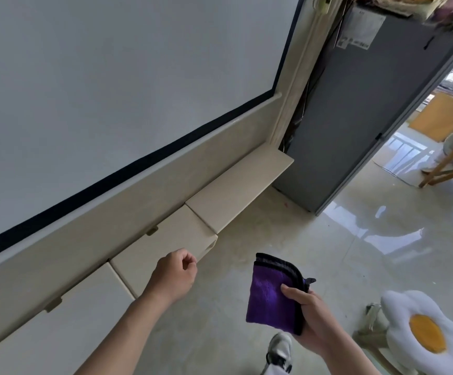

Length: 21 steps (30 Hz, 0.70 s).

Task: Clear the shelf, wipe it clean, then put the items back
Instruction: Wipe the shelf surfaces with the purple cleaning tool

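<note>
One folded purple microfibre cloth with black edging [271, 299] is sitting in the right hand [312, 318]. It is being held out over the glossy pale tiled floor [328, 253], clear of the shelf's front edge. The right thumb is pressing on the cloth's near face while the fingers are curling round behind it, so the grip is a firm pinch along the cloth's right side. The cloth's black-bound fold is pointing up and away from the person.

The left hand [175, 276] is hovering to the left of the cloth, well apart from it, at the front edge of the long low beige stone-look shelf [236, 190]. Its fingers are loosely curling in toward the thumb and are holding nothing.

The shelf is running along the wall beneath one large white screen with a black border [111, 77]. It is showing three flat sections: one raised slab at the far end and two lower ones nearer the person. Two small beige tabs [152, 230] are sticking up along its back edge. Nothing is standing on the shelf's top surface.

One tall grey cabinet-like appliance [355, 117] is standing at the shelf's far end. One white flower-shaped cushion with a yellow centre [425, 331] is lying on the floor to the right of the right hand. One grey-and-white shoe [279, 350] is showing below the cloth.
</note>
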Motion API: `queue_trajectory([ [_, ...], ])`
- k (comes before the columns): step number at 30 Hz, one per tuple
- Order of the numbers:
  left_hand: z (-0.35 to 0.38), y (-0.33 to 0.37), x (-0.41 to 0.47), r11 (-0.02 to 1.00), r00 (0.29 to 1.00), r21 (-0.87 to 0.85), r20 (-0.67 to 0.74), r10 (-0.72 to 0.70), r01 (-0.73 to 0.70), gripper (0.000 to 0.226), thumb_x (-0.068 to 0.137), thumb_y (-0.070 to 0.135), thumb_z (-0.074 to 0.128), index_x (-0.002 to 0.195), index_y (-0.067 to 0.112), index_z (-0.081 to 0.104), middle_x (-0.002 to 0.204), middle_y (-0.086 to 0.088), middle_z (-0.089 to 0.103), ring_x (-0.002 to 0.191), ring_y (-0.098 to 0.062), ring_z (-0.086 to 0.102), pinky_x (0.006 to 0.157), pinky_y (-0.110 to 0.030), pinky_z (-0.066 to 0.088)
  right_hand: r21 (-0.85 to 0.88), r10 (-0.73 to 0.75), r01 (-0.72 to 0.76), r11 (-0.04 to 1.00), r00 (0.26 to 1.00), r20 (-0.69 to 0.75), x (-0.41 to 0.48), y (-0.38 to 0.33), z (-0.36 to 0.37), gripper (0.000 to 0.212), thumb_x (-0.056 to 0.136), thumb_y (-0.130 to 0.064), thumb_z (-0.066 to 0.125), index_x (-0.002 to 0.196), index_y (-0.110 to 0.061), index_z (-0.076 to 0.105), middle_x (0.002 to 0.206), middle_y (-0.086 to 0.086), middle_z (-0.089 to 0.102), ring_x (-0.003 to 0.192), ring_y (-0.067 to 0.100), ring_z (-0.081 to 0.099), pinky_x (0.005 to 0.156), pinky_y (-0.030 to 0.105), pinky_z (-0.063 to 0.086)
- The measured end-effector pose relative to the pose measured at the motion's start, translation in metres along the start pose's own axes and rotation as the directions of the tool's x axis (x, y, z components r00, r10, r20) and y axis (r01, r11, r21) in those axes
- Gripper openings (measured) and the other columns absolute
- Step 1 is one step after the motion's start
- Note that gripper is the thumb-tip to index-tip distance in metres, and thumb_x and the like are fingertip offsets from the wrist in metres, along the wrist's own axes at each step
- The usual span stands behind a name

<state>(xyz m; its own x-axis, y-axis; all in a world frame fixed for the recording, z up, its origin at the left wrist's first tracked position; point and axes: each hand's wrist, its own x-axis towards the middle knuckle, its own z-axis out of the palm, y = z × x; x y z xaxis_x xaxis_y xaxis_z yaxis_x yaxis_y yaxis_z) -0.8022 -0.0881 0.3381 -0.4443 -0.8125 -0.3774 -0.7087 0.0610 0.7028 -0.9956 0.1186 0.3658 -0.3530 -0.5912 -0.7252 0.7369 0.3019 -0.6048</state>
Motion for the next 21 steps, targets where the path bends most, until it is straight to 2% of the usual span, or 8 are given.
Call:
queue_trajectory([
  [4, 0.037, 0.032, 0.044, 0.998, 0.998, 0.036, -0.031, -0.046, 0.047, 0.014, 0.087, 0.018, 0.058, 0.075, 0.022, 0.062, 0.071, 0.007, 0.067, 0.074, -0.017, 0.063, 0.069, -0.031, 0.052, -0.007, 0.043, -0.043, 0.999, 0.999, 0.007, 0.057, -0.054, -0.034, 0.046, 0.078, -0.002, 0.066, 0.123, 0.004, 0.059, 0.103, 0.028, 0.071, 0.081, 0.038, 0.072, 0.065, 0.046, 0.06],
  [8, 0.081, 0.071, 0.095, 0.992, 0.991, 0.075, -0.088, -0.099, 0.106, 0.013, 0.089, 0.018, 0.056, 0.079, 0.022, 0.062, 0.075, 0.005, 0.069, 0.075, -0.016, 0.065, 0.069, -0.032, 0.054, -0.029, 0.061, -0.06, 0.998, 0.997, 0.048, 0.129, -0.12, -0.069, 0.036, 0.087, 0.001, 0.061, 0.123, 0.003, 0.059, 0.103, 0.026, 0.072, 0.083, 0.037, 0.072, 0.064, 0.045, 0.06],
  [11, 0.111, 0.1, 0.138, 0.985, 0.985, 0.111, -0.128, -0.115, 0.129, 0.01, 0.09, 0.018, 0.058, 0.082, 0.021, 0.062, 0.08, 0.007, 0.068, 0.078, -0.017, 0.064, 0.071, -0.032, 0.052, -0.052, 0.043, -0.04, 0.998, 0.997, 0.057, 0.175, -0.168, -0.088, 0.031, 0.091, 0.001, 0.06, 0.122, 0.0, 0.061, 0.111, 0.026, 0.072, 0.092, 0.039, 0.072, 0.072, 0.047, 0.061],
  [17, 0.152, 0.121, 0.21, 0.954, 0.989, 0.292, -0.147, -0.032, 0.074, 0.008, 0.094, 0.025, 0.053, 0.097, 0.023, 0.061, 0.102, 0.002, 0.06, 0.098, -0.023, 0.061, 0.08, -0.033, 0.048, -0.129, -0.014, 0.019, 0.991, 0.999, 0.04, 0.244, -0.238, -0.11, 0.025, 0.094, 0.001, 0.059, 0.118, -0.006, 0.063, 0.111, 0.02, 0.074, 0.103, 0.04, 0.07, 0.084, 0.051, 0.059],
  [21, 0.174, 0.101, 0.265, 0.874, 0.993, 0.485, -0.092, 0.077, -0.023, 0.032, 0.098, 0.039, 0.045, 0.123, 0.024, 0.059, 0.123, 0.002, 0.059, 0.113, -0.024, 0.057, 0.091, -0.036, 0.047, -0.285, -0.124, 0.125, 0.95, 0.992, 0.022, 0.301, -0.263, -0.118, 0.015, 0.096, -0.003, 0.06, 0.108, -0.009, 0.067, 0.098, 0.015, 0.076, 0.097, 0.037, 0.071, 0.088, 0.057, 0.055],
])
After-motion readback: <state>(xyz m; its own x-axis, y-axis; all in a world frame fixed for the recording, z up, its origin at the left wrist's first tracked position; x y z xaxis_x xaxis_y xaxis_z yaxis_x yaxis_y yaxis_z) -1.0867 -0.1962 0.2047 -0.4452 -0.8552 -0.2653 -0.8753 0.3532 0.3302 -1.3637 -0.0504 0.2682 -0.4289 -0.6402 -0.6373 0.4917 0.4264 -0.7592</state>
